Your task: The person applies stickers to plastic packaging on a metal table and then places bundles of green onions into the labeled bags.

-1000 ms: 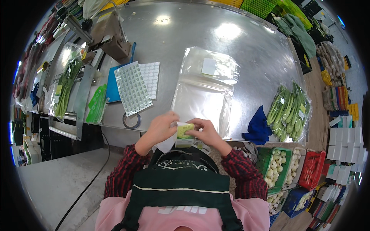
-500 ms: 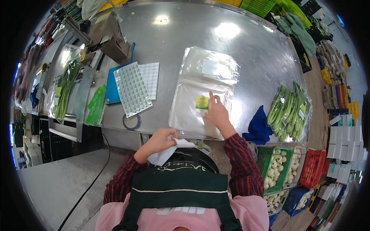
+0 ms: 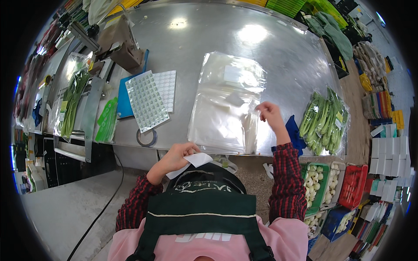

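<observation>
Left hand (image 3: 175, 157) pinched limp, creased white paper (image 3: 199, 159) just off the counter's front edge. Right hand (image 3: 271, 114), fingers loosely curled, hung at the right side of glossy clear plastic bags (image 3: 217, 124); could not tell whether it gripped film. Bags lay flat, mid-counter, near the front edge. Counter (image 3: 174, 48) was smooth, glare-spotted metal. Bagged leafy greens (image 3: 324, 122) lay by the front right corner, crumpled blue cloth (image 3: 295, 132) beside. Bare metal stretched from bags to back edge.
</observation>
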The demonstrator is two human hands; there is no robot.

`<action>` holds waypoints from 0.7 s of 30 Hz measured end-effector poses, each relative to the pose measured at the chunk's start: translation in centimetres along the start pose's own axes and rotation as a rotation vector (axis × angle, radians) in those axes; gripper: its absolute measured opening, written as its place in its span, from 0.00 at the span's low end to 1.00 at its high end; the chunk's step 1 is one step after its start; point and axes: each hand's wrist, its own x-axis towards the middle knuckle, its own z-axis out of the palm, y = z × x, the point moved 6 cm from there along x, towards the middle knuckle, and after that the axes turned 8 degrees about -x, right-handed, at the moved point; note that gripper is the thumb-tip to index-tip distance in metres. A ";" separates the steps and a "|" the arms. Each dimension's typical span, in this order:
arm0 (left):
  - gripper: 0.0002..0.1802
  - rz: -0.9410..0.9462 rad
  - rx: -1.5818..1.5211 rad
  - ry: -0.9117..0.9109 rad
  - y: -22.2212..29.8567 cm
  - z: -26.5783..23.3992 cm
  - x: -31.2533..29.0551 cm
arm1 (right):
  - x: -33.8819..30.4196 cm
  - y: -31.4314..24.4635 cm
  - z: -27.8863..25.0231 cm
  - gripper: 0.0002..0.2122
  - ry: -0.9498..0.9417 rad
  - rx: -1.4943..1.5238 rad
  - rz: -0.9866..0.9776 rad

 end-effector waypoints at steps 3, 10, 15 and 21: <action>0.07 0.216 0.283 0.049 0.5 -0.8 -0.5 | -1.3 2.1 -7.6 0.11 0.397 -0.106 -0.029; 0.07 0.184 0.171 0.381 0.9 -6.9 -0.6 | -12.7 13.9 -14.1 0.12 0.303 -1.114 0.208; 0.09 0.327 0.492 0.328 2.1 -3.0 1.6 | -10.2 -2.2 0.3 0.18 0.200 -0.528 -0.114; 0.17 0.530 0.242 0.265 5.9 0.8 2.9 | -10.9 -7.0 15.9 0.13 -0.359 0.078 0.037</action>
